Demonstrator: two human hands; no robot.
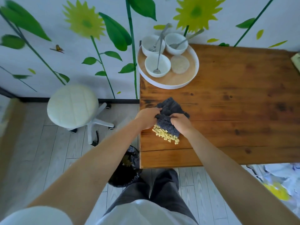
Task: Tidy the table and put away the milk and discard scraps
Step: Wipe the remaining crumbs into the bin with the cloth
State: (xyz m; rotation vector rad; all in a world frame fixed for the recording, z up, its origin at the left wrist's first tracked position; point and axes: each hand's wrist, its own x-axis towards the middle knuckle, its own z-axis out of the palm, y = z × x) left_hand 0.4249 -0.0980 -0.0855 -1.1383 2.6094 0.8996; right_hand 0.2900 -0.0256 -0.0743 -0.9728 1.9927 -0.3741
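**Wood table by a flower wall: two hands bunch a cloth over yellow scraps**

White wall (48, 65) with big painted green and yellow flowers runs along the back. On the left, a round white stool (72, 105) on wheels stands on the pale floor (40, 151). Closer in, a bin (128, 166) with a black bag sits on the floor, just beside the near left corner of the table (235, 98). A few yellow bits show inside it.

Two bare arms reach out to the left side of the brown table. The left hand (146, 117) has its fingers curled onto a dark gray cloth (168, 108) and grips its left side. The cloth is bunched up between both hands. A small heap of yellow scraps (166, 135) lies on the table, touching the near edge of the cloth, close to the table's left edge. The right hand (181, 125) is curled tight and grips the right side of the cloth.

Farther back, at the far left corner of the table, sits a round tray (191, 78) with a white rim. It holds three white bowls (165, 64), each with a spoon (157, 71) in it, and a pale round disc (179, 64) beside them.

Low on the right, a white and yellow thing (276, 184) lies on the floor, too blurry to name.
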